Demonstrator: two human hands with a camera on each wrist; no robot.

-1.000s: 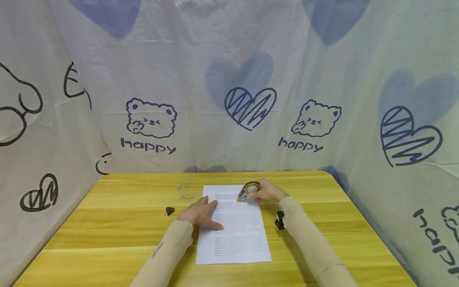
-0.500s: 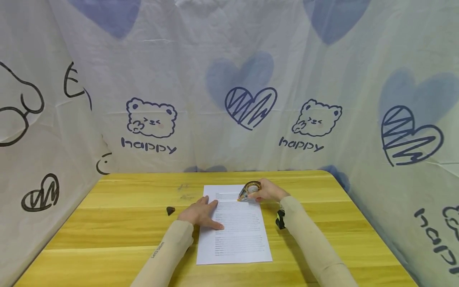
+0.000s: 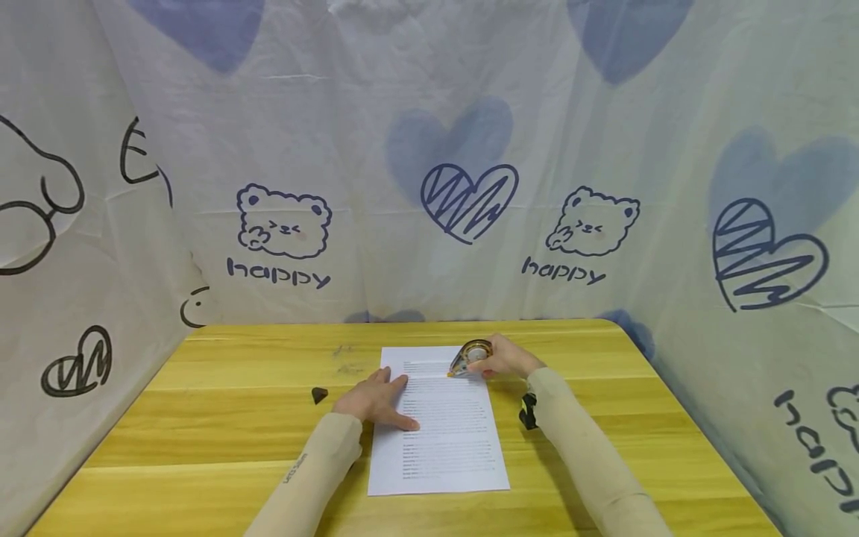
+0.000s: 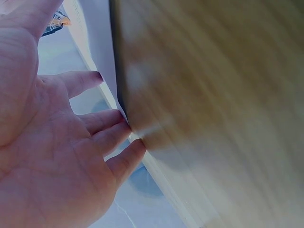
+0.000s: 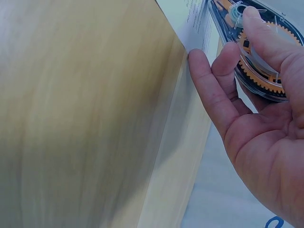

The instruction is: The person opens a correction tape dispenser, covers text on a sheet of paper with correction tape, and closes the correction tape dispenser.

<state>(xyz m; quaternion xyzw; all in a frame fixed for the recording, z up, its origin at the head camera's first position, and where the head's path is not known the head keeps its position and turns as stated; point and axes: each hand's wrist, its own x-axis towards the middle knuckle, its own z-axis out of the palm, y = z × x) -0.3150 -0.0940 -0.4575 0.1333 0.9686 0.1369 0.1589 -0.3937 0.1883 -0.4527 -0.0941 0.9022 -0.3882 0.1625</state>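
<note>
A printed white sheet (image 3: 443, 462) lies on the table, its text in lines. My left hand (image 3: 374, 400) rests with spread fingers on the sheet's left edge; the left wrist view shows the same hand (image 4: 61, 137) with fingertips along the paper's edge. In my right hand (image 3: 503, 356) is a clear correction tape dispenser (image 3: 473, 353), its orange tip touching the upper right part of the printed text. Seen from the right wrist, thumb and fingers of the hand (image 5: 261, 114) pinch the dispenser (image 5: 263, 71), which has an orange toothed wheel inside.
A small black object (image 3: 319, 394) lies on the wooden table (image 3: 221, 425) left of my left hand. Another black object (image 3: 528, 411) shows beside my right wrist. Behind the table hangs a pale curtain (image 3: 376, 246) with hearts and bear drawings.
The dispenser and my right hand have shifted slightly to the right over the sheet. My left hand and the paper have hardly moved.
</note>
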